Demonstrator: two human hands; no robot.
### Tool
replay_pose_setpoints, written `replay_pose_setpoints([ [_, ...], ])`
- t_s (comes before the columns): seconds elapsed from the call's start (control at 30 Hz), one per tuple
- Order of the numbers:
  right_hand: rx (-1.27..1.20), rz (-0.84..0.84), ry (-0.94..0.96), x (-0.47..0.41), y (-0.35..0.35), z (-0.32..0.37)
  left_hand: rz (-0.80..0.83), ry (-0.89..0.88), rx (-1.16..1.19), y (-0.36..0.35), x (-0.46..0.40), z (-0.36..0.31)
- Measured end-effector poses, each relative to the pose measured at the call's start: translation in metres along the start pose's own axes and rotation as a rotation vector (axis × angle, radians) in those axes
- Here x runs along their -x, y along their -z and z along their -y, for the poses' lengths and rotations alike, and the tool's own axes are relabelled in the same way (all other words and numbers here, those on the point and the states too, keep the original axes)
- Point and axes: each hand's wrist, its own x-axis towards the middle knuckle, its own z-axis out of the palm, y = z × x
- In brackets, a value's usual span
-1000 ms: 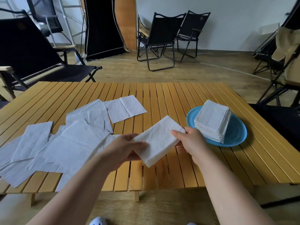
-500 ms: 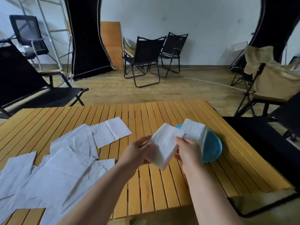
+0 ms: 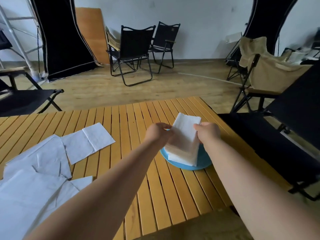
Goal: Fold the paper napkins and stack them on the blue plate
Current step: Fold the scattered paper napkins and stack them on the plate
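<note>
Right of centre in the frame, the left hand (image 3: 158,134) and right hand (image 3: 208,133) pinch the opposite edges of a folded napkin (image 3: 186,129), fingers curled onto the paper, directly over the stack of folded napkins (image 3: 181,153) on the blue plate (image 3: 200,164). Whether the held napkin already touches the stack cannot be told. To finish well, the person should probably square its corners with the pile below, lower it flat, then release both sides together so nothing slides. The pile looks tall, so a light press may steady it. Unfolded napkins (image 3: 43,163) wait on the slatted table (image 3: 155,196) at lower left.
</note>
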Motion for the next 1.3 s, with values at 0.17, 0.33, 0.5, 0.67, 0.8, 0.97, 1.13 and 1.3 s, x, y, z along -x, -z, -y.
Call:
replay_pose_setpoints([
  [0.17,0.062,0.004,0.026,-0.012,-0.009,-0.008,0.013,-0.006,-0.128,-0.012,-0.016,0.005],
  [0.33,0.111,-0.021,0.042,-0.012,-0.022,-0.021,0.062,0.027,-0.162,-0.022,-0.017,0.012],
  [0.5,0.069,-0.097,-0.097,-0.011,-0.024,-0.028,0.27,0.01,-0.143,-0.032,-0.013,0.007],
  [0.67,-0.163,0.07,-0.221,-0.005,-0.028,-0.037,0.335,0.052,-0.109,-0.038,-0.006,0.007],
  [0.8,-0.233,0.161,-0.202,0.007,-0.041,-0.033,0.305,0.054,-0.099,-0.041,-0.005,0.009],
  [0.97,-0.293,0.228,-0.207,0.015,-0.058,-0.027,0.255,0.061,-0.125,-0.026,-0.002,0.018],
  [1.13,-0.257,0.306,-0.166,0.031,-0.078,-0.011,0.217,0.104,-0.104,-0.002,0.002,0.034],
  [1.3,-0.199,0.371,-0.131,0.035,-0.089,0.007,0.137,0.13,-0.005,0.009,0.007,0.044],
])
